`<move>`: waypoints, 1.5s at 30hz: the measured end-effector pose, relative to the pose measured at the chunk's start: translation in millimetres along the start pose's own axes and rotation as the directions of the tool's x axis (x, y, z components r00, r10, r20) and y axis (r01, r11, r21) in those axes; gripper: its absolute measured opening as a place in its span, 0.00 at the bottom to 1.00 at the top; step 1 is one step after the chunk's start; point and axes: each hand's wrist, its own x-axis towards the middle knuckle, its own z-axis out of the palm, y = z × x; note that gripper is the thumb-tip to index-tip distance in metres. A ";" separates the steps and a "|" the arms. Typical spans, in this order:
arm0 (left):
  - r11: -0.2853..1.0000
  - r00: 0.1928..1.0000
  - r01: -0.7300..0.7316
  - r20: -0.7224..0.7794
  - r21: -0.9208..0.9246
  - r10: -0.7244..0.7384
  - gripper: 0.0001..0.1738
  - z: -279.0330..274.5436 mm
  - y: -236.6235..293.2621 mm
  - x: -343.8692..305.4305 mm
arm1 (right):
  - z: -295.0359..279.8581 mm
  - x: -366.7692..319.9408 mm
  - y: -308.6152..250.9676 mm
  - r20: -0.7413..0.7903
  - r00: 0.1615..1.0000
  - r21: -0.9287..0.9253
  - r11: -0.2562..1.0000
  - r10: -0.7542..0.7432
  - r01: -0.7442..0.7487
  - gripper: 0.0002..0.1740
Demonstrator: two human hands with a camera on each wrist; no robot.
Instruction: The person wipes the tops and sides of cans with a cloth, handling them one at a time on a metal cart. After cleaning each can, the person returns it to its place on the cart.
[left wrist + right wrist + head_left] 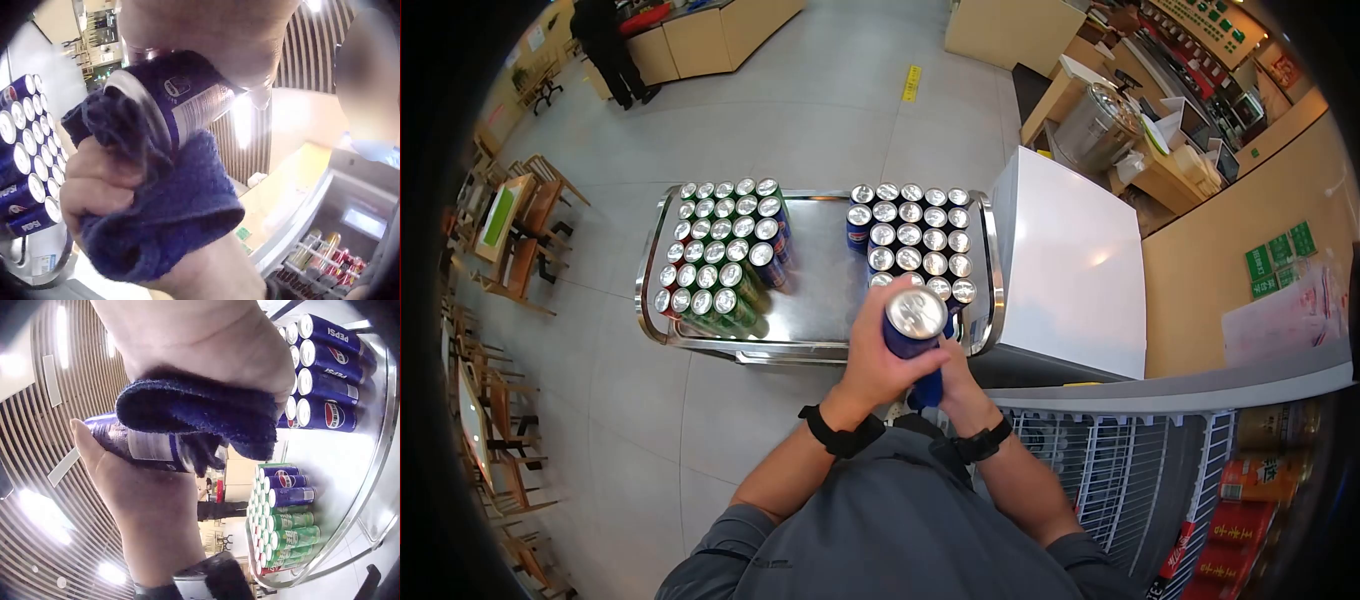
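Note:
A blue Pepsi-style can [916, 318] is held upright in front of the chest. My left hand [874, 355] grips it, with fingers and thumb wrapped around its side. Below it, my right hand [955, 380] grips a dark blue cloth [927, 388]. In the left wrist view the cloth [169, 212] is bunched in the curled right fingers [97, 178] and meets the can's end [134, 94]. From the right wrist, the folded cloth [194, 412] lies between my right palm [206, 344] and the can [147, 444].
Ahead stands a metal cart [815, 270]. Blue cans [908, 236] stand in rows on its right, mostly green and some blue cans [718, 245] on its left. A white-topped cabinet [1075, 265] adjoins it. An open fridge with wire shelves [1115, 480] is at my right.

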 end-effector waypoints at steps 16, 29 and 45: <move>0.938 0.988 0.137 0.116 -0.319 -0.105 0.30 0.2 -24.2 14.8 | -18.3 -9.0 -21.0 0.260 0.937 -0.126 0.954 -0.234 0.273 0.35; 0.816 0.948 0.319 0.177 -0.481 -0.266 0.31 -0.2 10.5 13.3 | 28.9 -2.0 -33.0 -0.013 0.762 -0.199 0.748 -0.648 0.633 0.23; 0.882 0.916 -0.371 0.271 0.291 0.296 0.43 -36.6 2.5 23.3 | -11.9 21.0 -20.1 0.209 0.965 -0.180 0.976 0.160 -0.123 0.35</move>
